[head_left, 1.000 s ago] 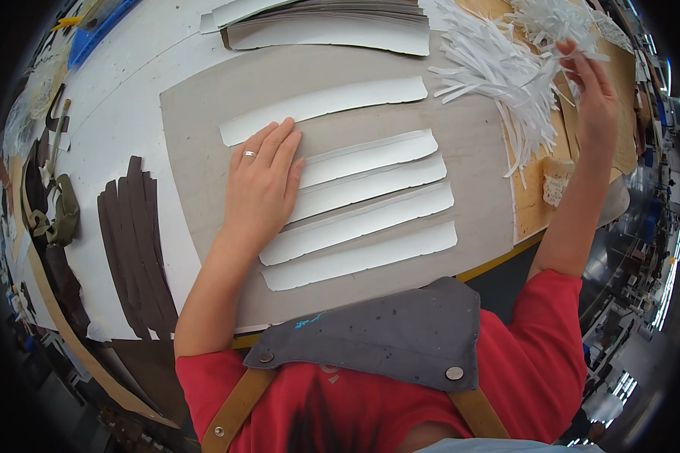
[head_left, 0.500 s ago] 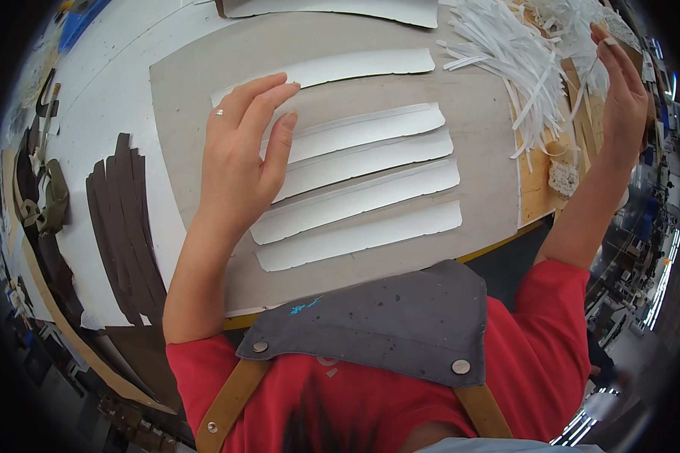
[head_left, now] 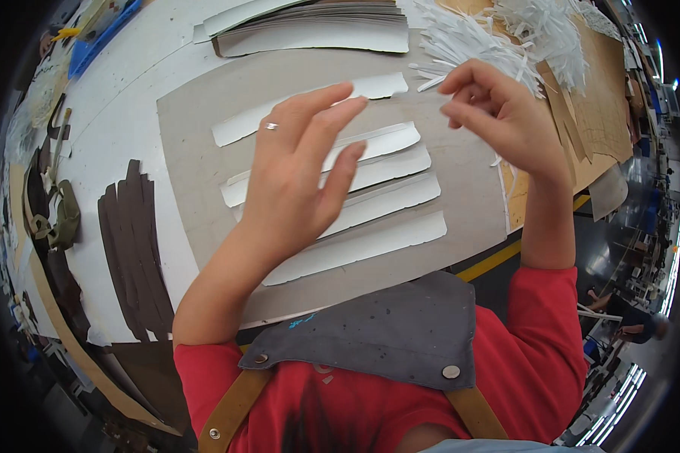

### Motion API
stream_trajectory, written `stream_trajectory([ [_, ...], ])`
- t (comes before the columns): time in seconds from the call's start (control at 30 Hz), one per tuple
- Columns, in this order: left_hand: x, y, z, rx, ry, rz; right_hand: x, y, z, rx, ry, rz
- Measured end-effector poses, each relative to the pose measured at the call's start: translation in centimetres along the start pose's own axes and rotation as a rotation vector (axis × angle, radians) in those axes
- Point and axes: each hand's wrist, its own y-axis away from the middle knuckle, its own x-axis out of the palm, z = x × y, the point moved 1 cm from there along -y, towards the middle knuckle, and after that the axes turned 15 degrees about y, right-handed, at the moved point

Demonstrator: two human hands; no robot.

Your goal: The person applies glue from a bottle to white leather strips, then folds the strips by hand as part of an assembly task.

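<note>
My left hand (head_left: 298, 170) hovers over the middle of the grey board (head_left: 468, 211), its fingers spread and a ring on one of them. Nothing is in it. Several long white strips with slightly ragged edges lie in rows beneath; the farthest strip (head_left: 242, 128) and the nearest strip (head_left: 363, 248) show past the hand, which covers parts of those between. Above the board's far right part is my right hand (head_left: 510, 124), its fingers loosely curled and the thumb apart from them. I see nothing held there. Nearest to it is a heap of thin white ribbons (head_left: 465, 49).
At the far edge sits a stack of white-faced sheets (head_left: 317, 34). Dark brown strips (head_left: 132, 249) lie bundled at the left, beside an olive strap (head_left: 66, 215). A blue tray (head_left: 102, 41) stands far left. Brown card (head_left: 604, 106) covers the right end of the table.
My right hand has come left from beside the ribbon heap to the board, its fingers curling. My left hand has shifted right over the strips. The view has moved slightly too.
</note>
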Motion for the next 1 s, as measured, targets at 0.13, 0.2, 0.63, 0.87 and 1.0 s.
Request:
stream_trajectory([
  [0.13,0.9,0.4,-1.9,0.047,-0.006,0.045,3.4,1.0,3.4,-0.176,-0.128,0.075],
  [0.2,0.5,1.4,-2.2,-0.037,0.066,0.101,4.2,1.7,4.1,-0.175,-0.159,0.133],
  [0.63,-2.6,11.9,-3.7,-0.659,0.102,0.139,11.7,7.5,1.5,-0.003,-0.188,0.190],
  [0.87,-2.2,13.2,-4.2,-0.627,-0.119,0.173,13.3,8.1,2.1,-0.109,0.005,0.029],
  [1.0,-1.7,13.8,-4.2,-0.617,-0.166,0.173,13.9,8.5,2.3,-0.134,0.151,-0.026],
])
